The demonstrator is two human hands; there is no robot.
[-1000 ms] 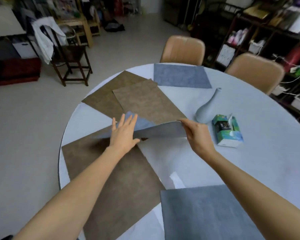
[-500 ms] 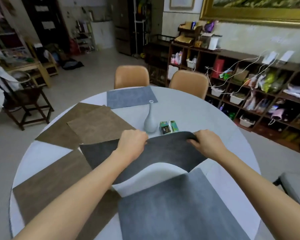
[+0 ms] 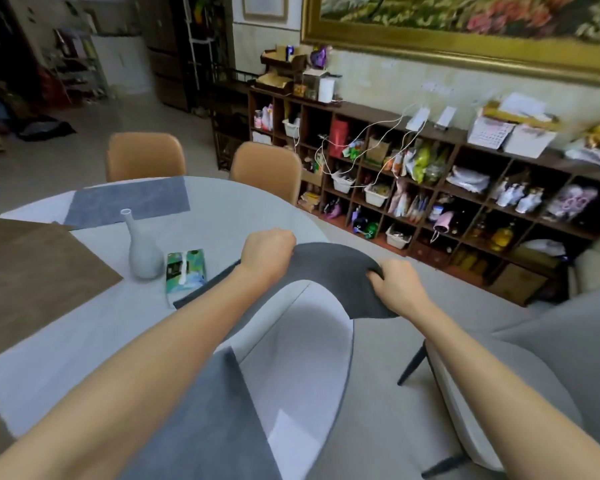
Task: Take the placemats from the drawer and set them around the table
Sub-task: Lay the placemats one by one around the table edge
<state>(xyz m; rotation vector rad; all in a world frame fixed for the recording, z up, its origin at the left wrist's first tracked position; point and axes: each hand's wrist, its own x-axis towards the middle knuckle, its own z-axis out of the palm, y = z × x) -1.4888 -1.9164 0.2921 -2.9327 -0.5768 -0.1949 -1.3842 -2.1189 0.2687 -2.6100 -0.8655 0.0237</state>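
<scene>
A dark grey placemat (image 3: 329, 271) hangs arched above the right edge of the round white table (image 3: 94, 327). My left hand (image 3: 267, 251) grips its far left edge and my right hand (image 3: 397, 285) grips its right edge. Another grey placemat (image 3: 208, 420) lies flat near me, partly under my left forearm. A blue-grey placemat (image 3: 129, 201) lies at the far side by a chair. Brown placemats (image 3: 32, 275) lie at the left. No drawer is in view.
A pale vase (image 3: 142, 251) and a green tissue pack (image 3: 185, 270) stand mid-table. Two tan chairs (image 3: 146, 155) sit at the far side, a grey chair (image 3: 499, 393) at my right. Cluttered dark shelving (image 3: 430, 181) runs along the wall.
I lifted the dark grey placemat with both hands and carried it rightward toward the table's right edge. My view turned right, so the brown mats now sit at the far left.
</scene>
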